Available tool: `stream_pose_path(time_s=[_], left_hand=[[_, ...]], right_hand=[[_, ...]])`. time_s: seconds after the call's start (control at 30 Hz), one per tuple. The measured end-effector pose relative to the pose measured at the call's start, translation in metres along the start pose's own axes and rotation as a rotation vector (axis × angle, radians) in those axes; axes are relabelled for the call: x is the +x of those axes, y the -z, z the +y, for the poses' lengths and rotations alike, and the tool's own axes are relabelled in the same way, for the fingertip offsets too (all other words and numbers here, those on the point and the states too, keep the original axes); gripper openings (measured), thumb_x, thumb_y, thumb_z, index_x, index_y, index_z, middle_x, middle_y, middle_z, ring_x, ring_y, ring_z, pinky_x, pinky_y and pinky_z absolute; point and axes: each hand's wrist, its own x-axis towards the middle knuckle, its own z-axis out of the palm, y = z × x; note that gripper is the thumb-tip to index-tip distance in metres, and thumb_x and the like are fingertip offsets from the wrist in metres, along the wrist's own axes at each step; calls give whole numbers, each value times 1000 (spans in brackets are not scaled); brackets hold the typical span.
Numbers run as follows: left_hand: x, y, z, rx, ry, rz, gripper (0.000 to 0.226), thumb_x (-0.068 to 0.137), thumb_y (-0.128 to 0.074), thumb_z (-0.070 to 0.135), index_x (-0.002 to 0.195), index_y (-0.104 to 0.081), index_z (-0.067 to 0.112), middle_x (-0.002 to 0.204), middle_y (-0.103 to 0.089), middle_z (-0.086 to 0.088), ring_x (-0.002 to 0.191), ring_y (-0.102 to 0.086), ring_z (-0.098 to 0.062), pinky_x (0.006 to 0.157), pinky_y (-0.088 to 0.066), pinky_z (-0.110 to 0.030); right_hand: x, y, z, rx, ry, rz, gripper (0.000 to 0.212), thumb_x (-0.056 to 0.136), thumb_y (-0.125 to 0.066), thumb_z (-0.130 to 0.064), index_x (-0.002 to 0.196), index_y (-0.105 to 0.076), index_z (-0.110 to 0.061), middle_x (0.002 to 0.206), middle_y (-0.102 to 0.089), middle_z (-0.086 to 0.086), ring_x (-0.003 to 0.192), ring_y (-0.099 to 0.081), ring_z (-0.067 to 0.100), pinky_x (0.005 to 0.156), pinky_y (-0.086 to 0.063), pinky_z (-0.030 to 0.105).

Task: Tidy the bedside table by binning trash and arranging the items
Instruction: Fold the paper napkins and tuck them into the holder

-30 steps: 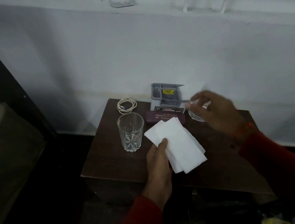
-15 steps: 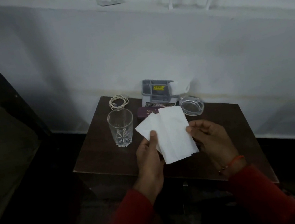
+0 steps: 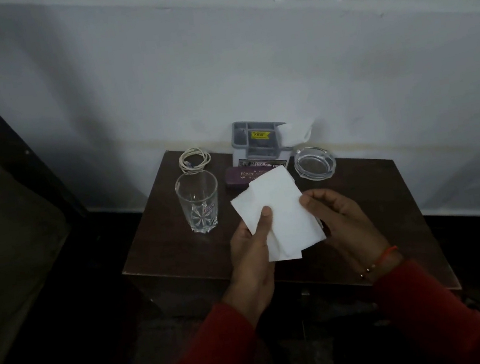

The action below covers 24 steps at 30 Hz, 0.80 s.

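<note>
Tissues (image 3: pixel 279 207), a small stack of white sheets, sit in the air above the front middle of the bedside table (image 3: pixel 367 194), clear of its top. The left hand (image 3: pixel 251 242) is clamped on them, thumb pressed on the upper face near the lower left corner, fingers hidden beneath. The right hand (image 3: pixel 339 217) meets the right edge, thumb tip touching the paper; whether its fingers close underneath I cannot tell. The stack's long axis runs from the near right corner up toward the far left, tilted away from the person, so the free far end points at the purple case (image 3: pixel 239 175) and the grey organiser (image 3: pixel 258 145) behind it. The left hand is the one carrying the load; the right is nearer the glass ashtray (image 3: pixel 316 165). Left of the hands stands an upright drinking glass (image 3: pixel 199 203), and behind it a coiled white cable (image 3: pixel 194 159). No bin shows, so whichever way the sheets go, I judge the left hand leads
</note>
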Motion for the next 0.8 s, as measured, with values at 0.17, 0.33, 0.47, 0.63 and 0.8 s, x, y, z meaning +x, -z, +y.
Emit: stream_pose_path(time_s=[0.17, 0.33, 0.47, 0.63, 0.8], left_hand=[[1, 0, -2, -6, -50, 9, 20, 99, -60, 31, 109, -73, 19, 105, -80, -4, 94, -77, -21, 75, -63, -35], [3, 4, -4, 9, -34, 101, 18, 98, -63, 32, 104, -74, 20, 103, -80, -4, 97, -75, -26, 86, -61, -45], [6, 3, -6, 40, -9, 129, 19, 97, -64, 32, 102, -76, 17, 96, -81, -4, 89, -75, -22, 80, -61, -38], [9, 7, -5, 102, 26, 123, 18, 96, -65, 35, 93, -76, 21, 89, -81, -3, 80, -75, -20, 68, -60, -35], [12, 9, -3, 128, 50, 129, 17, 96, -66, 33, 92, -75, 20, 89, -80, -4, 84, -74, -23, 77, -60, -41]], right_hand=[[0, -4, 1, 42, -25, 118, 6, 89, -70, -18, 92, -74, -14, 90, -78, 0, 83, -71, 17, 72, -58, 38], [6, 0, -10, 131, 92, 207, 9, 96, -61, -16, 96, -69, -19, 91, -76, -10, 82, -69, 5, 73, -57, 30], [46, -9, -32, -32, 235, 263, 12, 96, -63, -20, 106, -67, -17, 110, -71, -1, 95, -65, 13, 81, -56, 31], [117, -22, -58, -119, 301, 342, 6, 92, -67, -21, 97, -64, -19, 105, -65, -1, 97, -63, 21, 80, -53, 34], [159, -9, -61, -355, 246, 491, 12, 88, -70, -15, 98, -71, -8, 102, -70, 11, 94, -65, 24, 93, -53, 38]])
